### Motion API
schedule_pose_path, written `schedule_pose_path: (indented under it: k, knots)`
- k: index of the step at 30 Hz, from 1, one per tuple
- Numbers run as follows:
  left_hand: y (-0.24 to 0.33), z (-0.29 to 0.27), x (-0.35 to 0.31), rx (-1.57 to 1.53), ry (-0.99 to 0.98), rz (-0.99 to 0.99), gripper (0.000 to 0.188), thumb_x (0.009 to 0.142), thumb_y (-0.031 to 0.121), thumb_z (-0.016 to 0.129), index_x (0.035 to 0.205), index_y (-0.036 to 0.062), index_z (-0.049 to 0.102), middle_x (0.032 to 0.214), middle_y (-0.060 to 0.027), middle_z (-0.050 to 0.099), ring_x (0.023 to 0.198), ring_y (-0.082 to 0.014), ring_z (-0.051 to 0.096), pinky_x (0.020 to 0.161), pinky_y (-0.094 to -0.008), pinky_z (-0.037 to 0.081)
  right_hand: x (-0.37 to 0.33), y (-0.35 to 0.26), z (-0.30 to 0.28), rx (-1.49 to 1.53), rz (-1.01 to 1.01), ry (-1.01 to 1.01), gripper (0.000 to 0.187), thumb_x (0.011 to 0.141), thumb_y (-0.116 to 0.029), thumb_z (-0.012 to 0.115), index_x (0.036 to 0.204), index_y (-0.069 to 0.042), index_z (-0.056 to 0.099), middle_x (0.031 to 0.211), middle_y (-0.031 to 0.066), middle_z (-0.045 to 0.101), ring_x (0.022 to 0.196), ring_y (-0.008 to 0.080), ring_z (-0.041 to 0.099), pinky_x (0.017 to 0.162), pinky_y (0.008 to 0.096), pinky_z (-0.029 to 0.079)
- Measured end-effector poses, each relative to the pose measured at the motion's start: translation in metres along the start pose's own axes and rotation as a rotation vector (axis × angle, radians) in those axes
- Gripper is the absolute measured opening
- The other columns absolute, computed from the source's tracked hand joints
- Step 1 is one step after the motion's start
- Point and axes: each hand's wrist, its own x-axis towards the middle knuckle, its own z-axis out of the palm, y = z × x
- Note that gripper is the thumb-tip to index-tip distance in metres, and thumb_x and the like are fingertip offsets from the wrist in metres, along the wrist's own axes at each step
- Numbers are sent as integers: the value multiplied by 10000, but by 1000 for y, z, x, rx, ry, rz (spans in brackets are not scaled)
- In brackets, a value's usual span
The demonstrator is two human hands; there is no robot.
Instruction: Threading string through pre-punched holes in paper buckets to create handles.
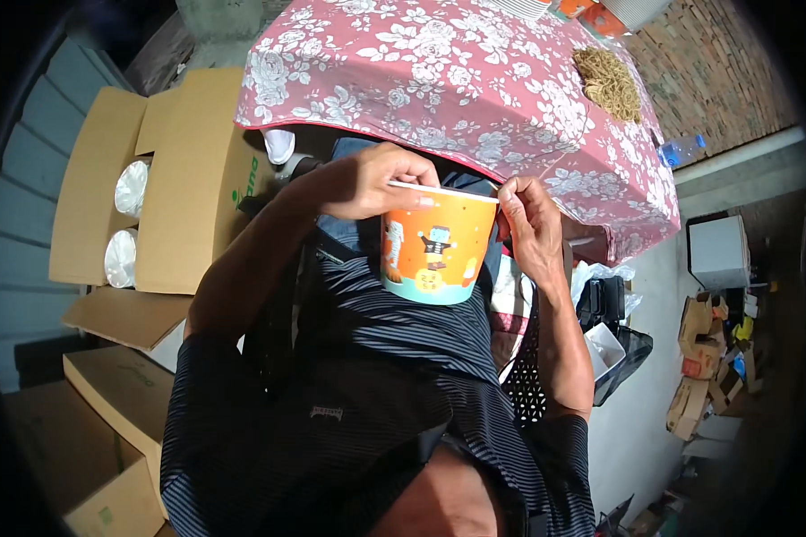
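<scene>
An orange paper bucket with cartoon figures and a pale green base band stands upright in front of my torso, above my lap. My left hand grips its white rim at the left, thumb on the outer wall and fingers over the rim, partly hidden inside. At the rim's right edge, my right hand is closed in a pinch of thumb and forefinger. What lies in that pinch is too small to make out. The bucket's inside is hidden.
A table with a pink floral cloth stands ahead, bearing a heap of tan cords and stacked paper buckets. Open cardboard boxes with wrapped stacks flank my left. To the right are a white box and loose cardboard.
</scene>
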Motion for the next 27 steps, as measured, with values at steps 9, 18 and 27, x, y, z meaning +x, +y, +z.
schedule_pose_path:
  k: [9, 18, 27]
  knots:
    - [-23, -33, -26, -221, -18, -244, 231, 941, 156, 676, 1091, -19, 678, 1140, -82, 705, 1063, -130, 630, 958, -304, 490, 1, 10, 1, 106, 97, -145, 150, 1092, -150, 537, 1011, -25, 555, 797, -2, 540, 652, 69, 518, 571, 250, 456]
    - [35, -6, -13, 150, 111, -217, 277, 933, 213, 727, 1093, -14, 723, 961, -115, 747, 926, -174, 704, 853, -319, 535, 8, -6, 25, 85, 52, -40, 138, 1077, -125, 564, 1002, -10, 567, 801, -11, 553, 701, 43, 517, 597, 233, 437]
    - [11, 0, -4, 132, 192, -193, 277, 948, 229, 668, 1060, -18, 725, 944, -113, 741, 873, -164, 692, 798, -313, 533, 18, -10, 26, -60, 41, -22, 180, 1069, -131, 578, 952, 6, 574, 761, 8, 573, 637, 58, 516, 568, 250, 425]
